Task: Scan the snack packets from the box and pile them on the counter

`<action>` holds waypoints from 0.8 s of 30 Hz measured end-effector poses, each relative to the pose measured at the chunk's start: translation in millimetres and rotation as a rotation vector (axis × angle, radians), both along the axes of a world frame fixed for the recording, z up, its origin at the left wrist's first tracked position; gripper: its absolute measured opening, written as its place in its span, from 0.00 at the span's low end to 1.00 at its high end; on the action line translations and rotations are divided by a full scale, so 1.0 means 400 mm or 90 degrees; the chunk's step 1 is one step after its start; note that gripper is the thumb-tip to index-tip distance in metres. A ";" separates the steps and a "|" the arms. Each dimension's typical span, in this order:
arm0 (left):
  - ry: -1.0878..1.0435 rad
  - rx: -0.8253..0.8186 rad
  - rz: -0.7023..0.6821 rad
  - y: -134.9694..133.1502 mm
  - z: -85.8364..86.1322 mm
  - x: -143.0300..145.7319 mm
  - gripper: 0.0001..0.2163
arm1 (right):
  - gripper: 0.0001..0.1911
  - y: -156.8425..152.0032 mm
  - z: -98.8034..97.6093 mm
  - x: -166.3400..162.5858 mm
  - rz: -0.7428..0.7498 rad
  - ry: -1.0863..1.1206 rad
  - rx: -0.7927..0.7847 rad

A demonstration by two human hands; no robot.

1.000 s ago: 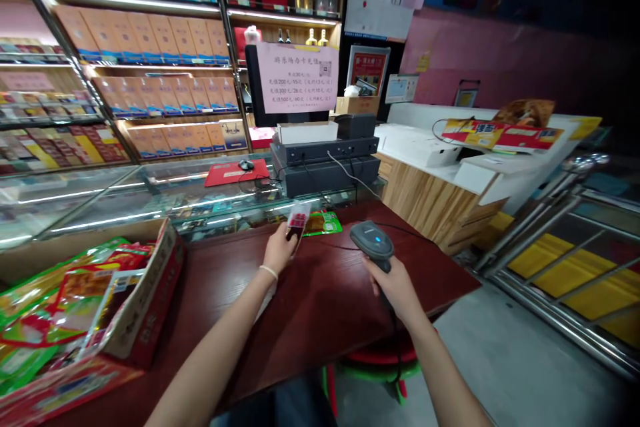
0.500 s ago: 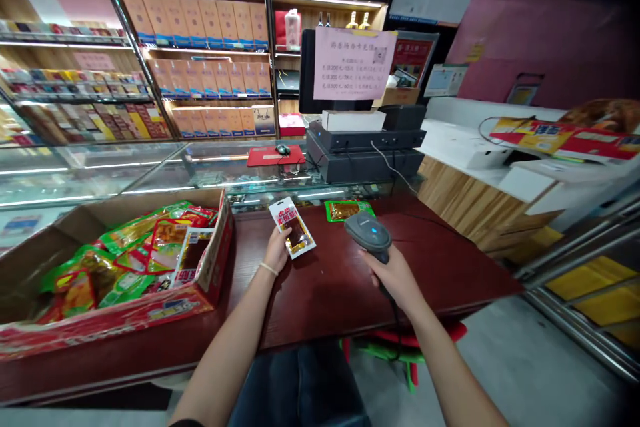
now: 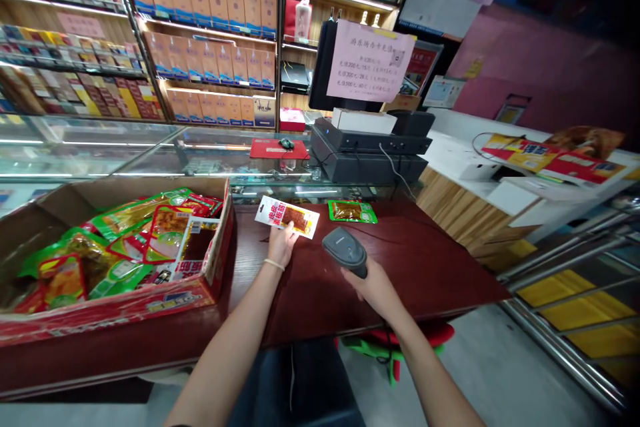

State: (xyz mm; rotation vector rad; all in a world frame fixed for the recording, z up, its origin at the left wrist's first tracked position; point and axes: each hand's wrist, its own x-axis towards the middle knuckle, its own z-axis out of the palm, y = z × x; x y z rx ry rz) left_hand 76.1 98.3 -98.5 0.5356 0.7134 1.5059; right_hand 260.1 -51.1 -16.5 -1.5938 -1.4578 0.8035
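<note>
My left hand point(image 3: 281, 244) is closed on a white snack packet point(image 3: 287, 215) with red lettering and a brown food window, held tilted above the dark red table point(image 3: 305, 293). In my right hand point(image 3: 367, 282) is a dark grey barcode scanner point(image 3: 345, 250), its head pointing toward the packet and a little apart from it. A green snack packet point(image 3: 352, 211) lies flat on the table beyond the scanner. To the left stands an open cardboard box point(image 3: 220, 253) of packed snacks, among them a similar white-edged packet point(image 3: 196, 247).
A monitor point(image 3: 323, 67) with a pink paper sign stands over a black cash drawer point(image 3: 370, 163) at the back. Beside it, a mouse point(image 3: 286, 143) rests on a red mat point(image 3: 265, 149) on the glass counter. A metal railing point(image 3: 560, 347) runs along the right.
The white packet has turned from nearly upright to lying sideways in my left hand. My right hand has moved the scanner left and slightly down, closer to it. The scanner's blue light no longer shows.
</note>
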 end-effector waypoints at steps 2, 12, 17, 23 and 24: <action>-0.009 -0.006 -0.001 0.000 0.004 0.001 0.17 | 0.17 0.001 0.000 0.000 -0.009 -0.013 -0.016; 0.056 0.031 0.025 -0.003 -0.001 0.007 0.19 | 0.13 -0.018 0.006 0.029 -0.036 -0.006 -0.013; 0.289 0.202 0.129 -0.050 0.116 0.005 0.14 | 0.16 -0.020 0.024 0.045 -0.061 -0.001 0.007; 0.743 0.384 0.277 -0.166 0.363 -0.162 0.09 | 0.17 0.001 0.045 0.029 -0.024 0.009 0.041; 0.789 0.391 0.310 -0.181 0.397 -0.208 0.10 | 0.17 0.005 0.049 0.022 -0.016 0.010 0.043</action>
